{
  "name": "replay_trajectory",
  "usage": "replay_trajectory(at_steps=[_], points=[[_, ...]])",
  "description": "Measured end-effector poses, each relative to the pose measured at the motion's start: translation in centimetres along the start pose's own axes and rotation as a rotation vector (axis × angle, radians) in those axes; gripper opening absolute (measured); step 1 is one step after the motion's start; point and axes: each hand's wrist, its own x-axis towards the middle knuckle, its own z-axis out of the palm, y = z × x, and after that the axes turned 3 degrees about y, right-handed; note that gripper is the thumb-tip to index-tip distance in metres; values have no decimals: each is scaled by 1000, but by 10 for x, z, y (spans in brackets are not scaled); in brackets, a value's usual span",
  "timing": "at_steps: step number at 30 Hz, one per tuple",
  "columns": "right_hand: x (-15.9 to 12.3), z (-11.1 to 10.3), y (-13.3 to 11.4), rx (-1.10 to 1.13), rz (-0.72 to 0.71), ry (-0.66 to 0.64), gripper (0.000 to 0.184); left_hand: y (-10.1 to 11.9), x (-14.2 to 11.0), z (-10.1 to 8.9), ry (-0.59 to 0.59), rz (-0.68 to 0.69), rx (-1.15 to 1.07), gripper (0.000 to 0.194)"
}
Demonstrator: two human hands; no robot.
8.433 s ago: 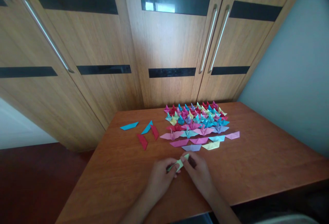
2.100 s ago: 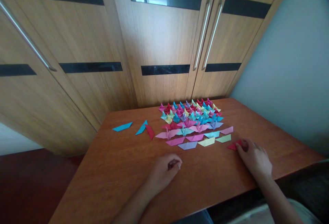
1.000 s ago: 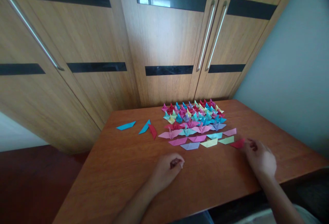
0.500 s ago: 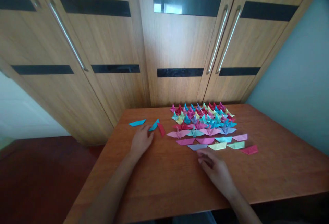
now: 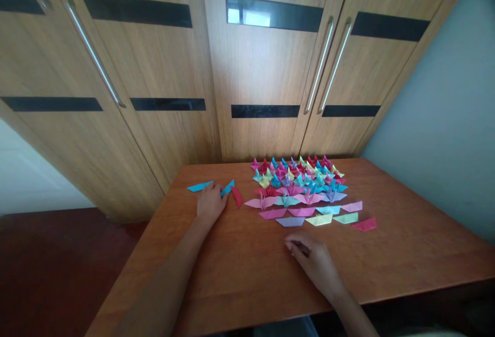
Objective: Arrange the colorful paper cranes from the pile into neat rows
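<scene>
My left hand (image 5: 211, 204) is over the table's left part, its fingertips between two blue folded paper strips. Its thumb and index finger are apart, at the lower end of the right-hand blue folded paper (image 5: 228, 188), which lies tilted. The other blue folded paper (image 5: 200, 186) lies just left of my fingertips. A red folded paper (image 5: 236, 197) rests beside them on the right. My right hand (image 5: 309, 254) is low over the table, fingers curled and fingertips together, with nothing visible in them. The grey-blue folded paper (image 5: 291, 222) is the nearest piece beyond it.
Several rows of colourful paper cranes (image 5: 297, 177) stand at the back of the wooden table (image 5: 240, 270). In front of them lie rows of flat folded papers, including a yellow one (image 5: 319, 220) and a red one (image 5: 364, 224). A wooden wardrobe (image 5: 263, 64) rises behind.
My left hand has moved slightly forward onto the blue folded papers. My right hand has drawn back from the grey-blue folded paper. The view has shifted a little.
</scene>
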Motion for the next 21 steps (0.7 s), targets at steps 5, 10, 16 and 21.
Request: replay_trajectory(at_steps=[5, 10, 16, 21], points=[[-1, -1, -2, -7, -12, 17, 22, -11, -6, -4, 30, -73, -41, 21], [0, -1, -1, 30, 6, 12, 23, -20, -11, -17, 68, -95, -118, 21], [2, 1, -1, 131, 45, 15, 26, 24, -29, -46, 119, -26, -736, 18], [-3, 2, -11, 346, 175, 113, 36, 98, -70, -40, -219, 82, -1216, 16]])
